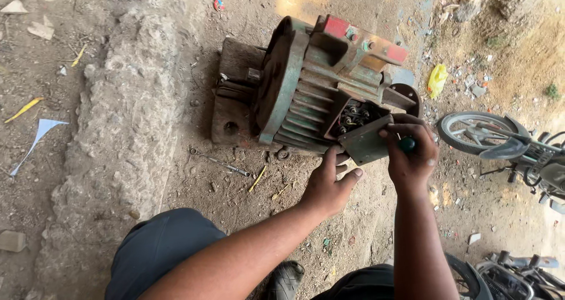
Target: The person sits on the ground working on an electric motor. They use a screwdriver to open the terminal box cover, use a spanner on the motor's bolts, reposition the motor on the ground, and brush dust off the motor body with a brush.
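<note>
Motor (312,94), one, green and rusty, lying on dirt ground (118,159), one terminal cover plate (366,140) at its 5 o'clock, left hand (329,182) fingers spread under plate's lower edge, right hand (412,153) fisted around one green-handled screwdriver (406,143), one wrench (223,163) at motor's 7 o'clock.

Bare dirt ground (194,176) scattered with litter. A green electric motor (318,88) sits on a wooden block (232,100) at upper centre. A spanner (220,162) lies just below it. A yellow bag (436,79) lies at upper right, a motorcycle wheel (477,132) at right.
</note>
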`<state>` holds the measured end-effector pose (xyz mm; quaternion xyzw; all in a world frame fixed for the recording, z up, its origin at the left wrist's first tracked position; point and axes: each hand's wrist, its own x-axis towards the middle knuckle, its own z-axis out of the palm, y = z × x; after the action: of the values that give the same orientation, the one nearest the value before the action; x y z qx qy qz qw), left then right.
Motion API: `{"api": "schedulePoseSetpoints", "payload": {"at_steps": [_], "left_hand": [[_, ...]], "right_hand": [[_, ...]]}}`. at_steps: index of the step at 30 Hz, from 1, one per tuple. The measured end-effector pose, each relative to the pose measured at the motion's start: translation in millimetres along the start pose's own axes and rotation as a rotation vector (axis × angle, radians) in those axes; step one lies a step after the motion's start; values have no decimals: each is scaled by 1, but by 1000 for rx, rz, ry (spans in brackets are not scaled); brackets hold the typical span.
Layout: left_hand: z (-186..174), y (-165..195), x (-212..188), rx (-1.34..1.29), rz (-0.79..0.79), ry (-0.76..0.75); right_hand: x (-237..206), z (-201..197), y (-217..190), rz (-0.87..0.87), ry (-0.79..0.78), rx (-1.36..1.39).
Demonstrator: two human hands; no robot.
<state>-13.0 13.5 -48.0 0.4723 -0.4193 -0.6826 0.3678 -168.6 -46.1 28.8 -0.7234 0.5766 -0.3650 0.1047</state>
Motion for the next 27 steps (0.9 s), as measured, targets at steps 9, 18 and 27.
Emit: {"api": "schedulePoseSetpoints", "payload": {"at_steps": [9,18,27], "left_hand": [[0,10,-2,-56,-61,-37],[-3,21,-4,-68,-133,-76],[-6,31,-9,-78,-120,-67]], "right_hand": [[4,-1,-5,26,-15,46],[8,-1,-5,-6,3,16],[8,2,0,-8,3,-16]]}}
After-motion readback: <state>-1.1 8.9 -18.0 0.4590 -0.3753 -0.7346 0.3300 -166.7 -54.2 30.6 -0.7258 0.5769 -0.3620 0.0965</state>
